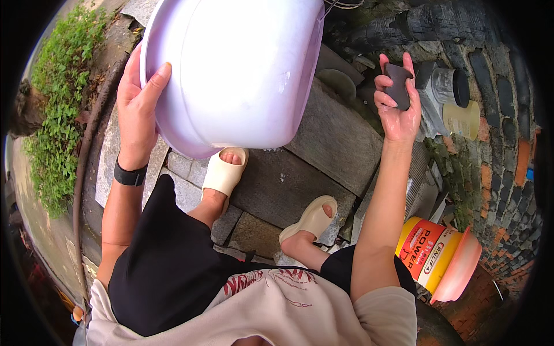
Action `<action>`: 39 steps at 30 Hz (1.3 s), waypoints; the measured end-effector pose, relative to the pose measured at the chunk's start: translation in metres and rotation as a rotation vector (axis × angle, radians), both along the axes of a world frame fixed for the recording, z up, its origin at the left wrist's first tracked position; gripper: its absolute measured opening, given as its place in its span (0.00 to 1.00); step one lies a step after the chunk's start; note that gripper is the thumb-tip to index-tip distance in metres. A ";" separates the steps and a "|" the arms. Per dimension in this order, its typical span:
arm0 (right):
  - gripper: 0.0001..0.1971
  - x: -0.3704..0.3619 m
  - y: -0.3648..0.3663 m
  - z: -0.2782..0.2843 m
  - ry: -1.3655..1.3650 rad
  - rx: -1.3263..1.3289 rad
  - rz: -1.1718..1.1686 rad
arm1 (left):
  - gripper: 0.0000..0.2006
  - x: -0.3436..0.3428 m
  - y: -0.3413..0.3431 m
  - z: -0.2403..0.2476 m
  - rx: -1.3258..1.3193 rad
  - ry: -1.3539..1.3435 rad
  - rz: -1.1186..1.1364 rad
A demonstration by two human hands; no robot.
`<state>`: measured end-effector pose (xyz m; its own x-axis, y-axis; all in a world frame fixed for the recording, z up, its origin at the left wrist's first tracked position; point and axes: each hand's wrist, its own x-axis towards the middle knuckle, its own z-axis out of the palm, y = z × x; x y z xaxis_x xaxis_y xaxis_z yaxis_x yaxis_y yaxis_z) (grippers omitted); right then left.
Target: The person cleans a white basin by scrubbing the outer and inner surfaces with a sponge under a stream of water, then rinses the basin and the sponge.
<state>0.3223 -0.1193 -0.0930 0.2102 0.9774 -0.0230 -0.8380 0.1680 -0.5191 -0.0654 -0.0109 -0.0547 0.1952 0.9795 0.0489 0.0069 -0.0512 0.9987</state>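
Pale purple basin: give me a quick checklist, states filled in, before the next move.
1. Left grip on the basin's rim: ok, thumb over the outside.
2. Dark pad held in the right grip: ok.
3. Right grip dry: not ok, it looks wet.
4. Pad touching the basin: not ok, they are apart.
5. Basin's inside clean: cannot tell, it is hidden.
6. Cream sandals on the paving: ok.

Basin (pixel 242 75) left, pad (pixel 397 87) right, bucket (pixel 426 254) lower right
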 end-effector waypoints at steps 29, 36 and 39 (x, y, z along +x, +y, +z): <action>0.27 0.022 0.007 0.015 -0.403 -0.247 -0.085 | 0.29 0.017 -0.017 0.004 0.105 -0.019 -0.186; 0.10 0.025 0.012 0.019 -0.401 -0.359 -0.188 | 0.30 0.021 -0.033 0.018 0.018 0.003 -0.227; 0.15 0.016 0.016 0.023 -0.477 -0.479 -0.263 | 0.29 0.023 -0.030 0.018 0.053 0.047 -0.236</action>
